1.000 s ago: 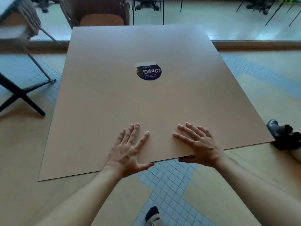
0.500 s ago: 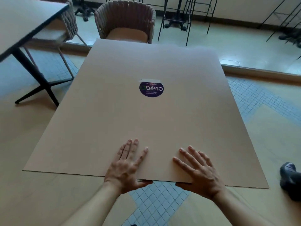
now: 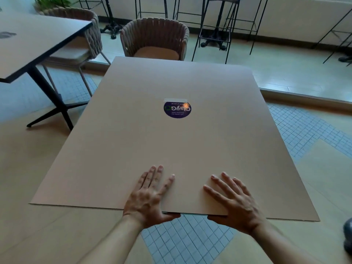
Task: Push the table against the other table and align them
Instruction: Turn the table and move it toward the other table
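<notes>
A light brown square table (image 3: 133,149) with a round purple sticker (image 3: 177,109) at its middle fills the view in front of me. My left hand (image 3: 150,197) and my right hand (image 3: 234,202) both grip its near edge, fingers spread flat on top and thumbs hooked under the rim. The other table (image 3: 34,42), same colour with a dark edge and black cross-foot leg, stands at the upper left, apart from mine with a gap of floor between them.
A woven tub chair (image 3: 155,40) stands just beyond my table's far edge, and a second woven chair (image 3: 83,35) is tucked by the other table. Black metal stools (image 3: 217,25) line the back wall. A dark shoe (image 3: 347,237) shows at the right edge.
The view has lifted and turned left, bringing the other table and both chairs further into view. My hands keep the same grip on the near edge, and the table has swung relative to the floor.
</notes>
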Tool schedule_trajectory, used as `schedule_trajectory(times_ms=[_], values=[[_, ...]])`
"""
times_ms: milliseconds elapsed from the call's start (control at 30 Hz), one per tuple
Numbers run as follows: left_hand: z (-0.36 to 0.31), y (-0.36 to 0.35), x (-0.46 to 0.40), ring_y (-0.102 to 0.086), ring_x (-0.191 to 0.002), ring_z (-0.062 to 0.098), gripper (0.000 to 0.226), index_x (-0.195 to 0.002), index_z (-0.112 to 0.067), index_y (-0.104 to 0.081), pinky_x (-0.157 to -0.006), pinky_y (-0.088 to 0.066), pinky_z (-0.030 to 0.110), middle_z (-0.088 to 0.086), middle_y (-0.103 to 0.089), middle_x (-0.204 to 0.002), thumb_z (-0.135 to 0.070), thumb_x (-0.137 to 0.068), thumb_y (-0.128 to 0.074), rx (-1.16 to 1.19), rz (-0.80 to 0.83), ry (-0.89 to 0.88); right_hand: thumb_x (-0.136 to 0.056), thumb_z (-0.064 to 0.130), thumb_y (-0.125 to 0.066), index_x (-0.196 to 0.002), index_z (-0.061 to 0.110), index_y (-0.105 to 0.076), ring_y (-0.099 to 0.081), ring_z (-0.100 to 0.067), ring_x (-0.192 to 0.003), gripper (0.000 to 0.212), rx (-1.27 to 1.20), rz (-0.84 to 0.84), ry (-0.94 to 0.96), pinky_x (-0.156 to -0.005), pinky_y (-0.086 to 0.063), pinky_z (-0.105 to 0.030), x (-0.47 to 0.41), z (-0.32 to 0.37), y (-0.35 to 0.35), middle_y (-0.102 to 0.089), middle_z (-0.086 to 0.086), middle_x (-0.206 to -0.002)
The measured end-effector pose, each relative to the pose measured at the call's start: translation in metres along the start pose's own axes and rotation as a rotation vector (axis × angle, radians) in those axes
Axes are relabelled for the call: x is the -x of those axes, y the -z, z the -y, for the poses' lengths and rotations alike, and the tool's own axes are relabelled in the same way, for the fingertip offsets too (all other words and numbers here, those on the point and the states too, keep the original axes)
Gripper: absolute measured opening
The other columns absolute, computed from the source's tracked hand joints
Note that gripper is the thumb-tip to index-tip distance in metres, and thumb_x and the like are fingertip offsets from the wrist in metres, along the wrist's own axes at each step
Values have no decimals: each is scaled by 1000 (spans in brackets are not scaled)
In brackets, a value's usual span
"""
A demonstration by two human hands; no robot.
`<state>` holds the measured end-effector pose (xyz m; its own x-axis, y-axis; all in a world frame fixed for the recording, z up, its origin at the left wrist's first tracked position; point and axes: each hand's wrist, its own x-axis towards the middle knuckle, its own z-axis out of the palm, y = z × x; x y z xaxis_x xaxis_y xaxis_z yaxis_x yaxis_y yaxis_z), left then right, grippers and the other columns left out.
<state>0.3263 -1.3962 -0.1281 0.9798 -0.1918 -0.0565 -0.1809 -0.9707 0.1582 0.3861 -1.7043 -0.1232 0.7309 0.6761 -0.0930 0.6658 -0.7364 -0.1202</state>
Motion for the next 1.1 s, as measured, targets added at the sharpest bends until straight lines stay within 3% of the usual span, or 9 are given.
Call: schedule_trajectory(times_ms=[400, 1100], values=[[58, 12, -69, -4, -151, 32, 114, -157, -32, -10, -120, -6, 45, 13, -5, -164, -99, -68, -32, -29, 2, 24, -78, 89, -39, -154, 44, -22, -22, -35, -148, 89, 2, -61, -21, -117, -20, -49, -89, -21, 10, -28, 0, -161], [205, 41, -173, 2, -152, 27, 114, -157, -32, -4, -123, -5, 47, 9, 0, -165, -99, -68, -26, -78, -4, -27, -77, 89, -41, -155, 40, -22, -15, -30, -151, 94, -22, -75, -55, -118, -22, -47, -257, -16, 15, -23, 4, -163]])
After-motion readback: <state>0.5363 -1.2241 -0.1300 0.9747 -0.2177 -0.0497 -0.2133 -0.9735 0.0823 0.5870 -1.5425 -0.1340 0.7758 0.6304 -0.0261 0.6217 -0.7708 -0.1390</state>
